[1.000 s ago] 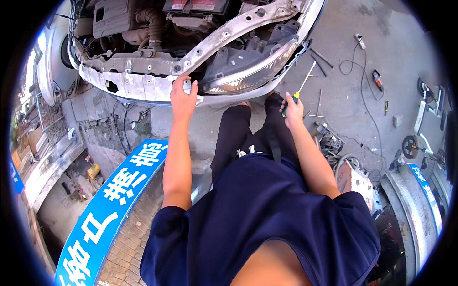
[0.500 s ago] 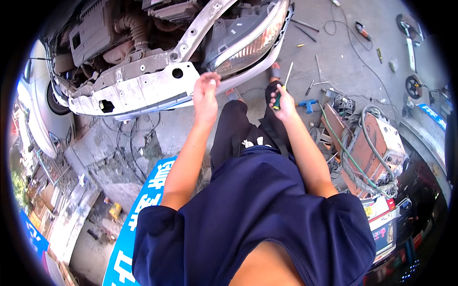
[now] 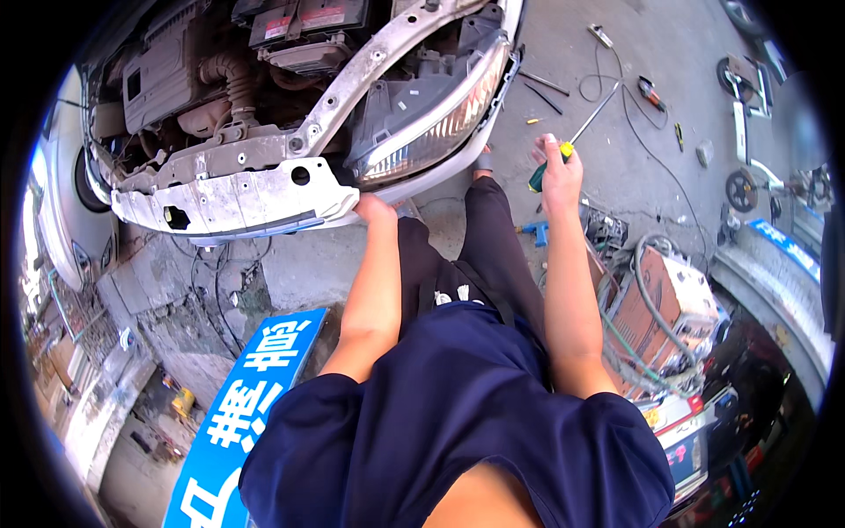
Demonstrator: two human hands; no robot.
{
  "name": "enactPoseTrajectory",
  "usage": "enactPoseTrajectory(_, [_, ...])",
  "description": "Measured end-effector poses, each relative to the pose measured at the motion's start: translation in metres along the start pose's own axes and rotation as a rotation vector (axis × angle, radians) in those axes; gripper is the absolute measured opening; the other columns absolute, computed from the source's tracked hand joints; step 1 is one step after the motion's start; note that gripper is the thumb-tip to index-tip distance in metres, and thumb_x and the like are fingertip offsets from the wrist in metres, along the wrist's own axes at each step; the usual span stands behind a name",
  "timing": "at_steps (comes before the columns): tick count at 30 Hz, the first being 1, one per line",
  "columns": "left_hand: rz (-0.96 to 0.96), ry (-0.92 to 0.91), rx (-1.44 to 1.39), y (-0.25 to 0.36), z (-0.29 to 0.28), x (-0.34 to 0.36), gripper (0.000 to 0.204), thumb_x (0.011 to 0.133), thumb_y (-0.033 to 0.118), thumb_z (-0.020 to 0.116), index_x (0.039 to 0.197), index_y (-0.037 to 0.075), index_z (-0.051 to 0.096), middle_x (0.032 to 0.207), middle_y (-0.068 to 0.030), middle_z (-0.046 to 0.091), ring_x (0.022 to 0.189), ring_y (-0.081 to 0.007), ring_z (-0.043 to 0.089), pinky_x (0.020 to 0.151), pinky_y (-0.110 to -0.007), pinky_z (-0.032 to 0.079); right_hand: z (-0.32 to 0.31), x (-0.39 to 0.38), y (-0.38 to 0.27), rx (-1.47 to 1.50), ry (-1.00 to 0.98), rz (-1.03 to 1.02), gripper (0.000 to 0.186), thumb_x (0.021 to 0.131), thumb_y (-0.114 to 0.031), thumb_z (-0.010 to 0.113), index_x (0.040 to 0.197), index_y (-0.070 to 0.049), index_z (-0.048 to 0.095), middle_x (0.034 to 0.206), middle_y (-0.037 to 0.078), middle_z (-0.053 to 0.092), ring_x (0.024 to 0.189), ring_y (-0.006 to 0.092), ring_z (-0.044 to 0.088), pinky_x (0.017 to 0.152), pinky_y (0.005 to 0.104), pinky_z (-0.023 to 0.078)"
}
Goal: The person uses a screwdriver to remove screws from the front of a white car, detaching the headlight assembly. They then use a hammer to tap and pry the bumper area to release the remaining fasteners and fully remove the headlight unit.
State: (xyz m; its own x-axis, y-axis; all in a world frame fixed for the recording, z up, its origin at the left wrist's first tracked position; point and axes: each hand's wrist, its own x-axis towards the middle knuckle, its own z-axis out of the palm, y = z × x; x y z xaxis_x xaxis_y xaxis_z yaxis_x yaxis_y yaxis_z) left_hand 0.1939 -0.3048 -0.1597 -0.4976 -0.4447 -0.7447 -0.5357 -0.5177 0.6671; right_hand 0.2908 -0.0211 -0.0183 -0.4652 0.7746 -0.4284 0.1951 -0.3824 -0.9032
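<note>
Head view: from the left, I find the car's white front panel (image 3: 242, 202) with the left hand (image 3: 377, 209) at its right end; half a second ago those fingers showed raised, now they are tucked out of sight at the edge, so I cannot tell whether they grip. Its forearm reaches straight up. Past the headlight (image 3: 431, 128), the right hand (image 3: 563, 180) has swung outward from the knee, upright, clamped on the screwdriver (image 3: 567, 150). The hand partly covers the green-and-yellow handle; the shaft, formerly steeper, slants up and right over the floor.
</note>
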Motion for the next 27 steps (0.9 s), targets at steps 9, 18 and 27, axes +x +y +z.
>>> enactPoseTrajectory(9, [0.091, -0.279, -0.284, -0.02, 0.003, 0.064, 0.054, 0.101, 0.043, 0.032, 0.14, 0.009, 0.049, 0.143, -0.0103, 0.052, 0.13, -0.0318, 0.05, 0.111, -0.051, 0.037, 0.077, 0.118, -0.045, -0.449, -0.186, -0.353, 0.03, 0.088, -0.026, 0.073, 0.082, 0.0, 0.06, 0.109, 0.01, 0.068, 0.092, 0.019, 0.063, 0.085, 0.0331, 0.049])
enactPoseTrajectory(18, [0.036, -0.519, -0.455, -0.038, -0.027, 0.103, 0.058, 0.101, 0.046, 0.034, 0.137, 0.003, 0.048, 0.144, -0.0142, 0.05, 0.13, -0.0335, 0.049, 0.109, -0.05, 0.039, 0.106, 0.121, -0.039, -0.394, -0.23, -0.208, 0.03, 0.09, -0.024, 0.074, 0.092, 0.003, 0.062, 0.103, 0.009, 0.066, 0.087, 0.0126, 0.057, 0.081, 0.0281, 0.047])
enactPoseTrajectory(27, [-0.172, -0.351, -0.456, 0.011, 0.037, 0.001, 0.059, 0.102, 0.04, 0.028, 0.145, 0.001, 0.04, 0.153, -0.0173, 0.038, 0.141, -0.0347, 0.035, 0.117, -0.052, 0.027, 0.109, 0.121, -0.039, -0.253, -0.202, -0.059, 0.032, 0.085, -0.021, 0.079, 0.077, 0.0, 0.056, 0.109, 0.012, 0.063, 0.103, 0.016, 0.055, 0.094, 0.0296, 0.041])
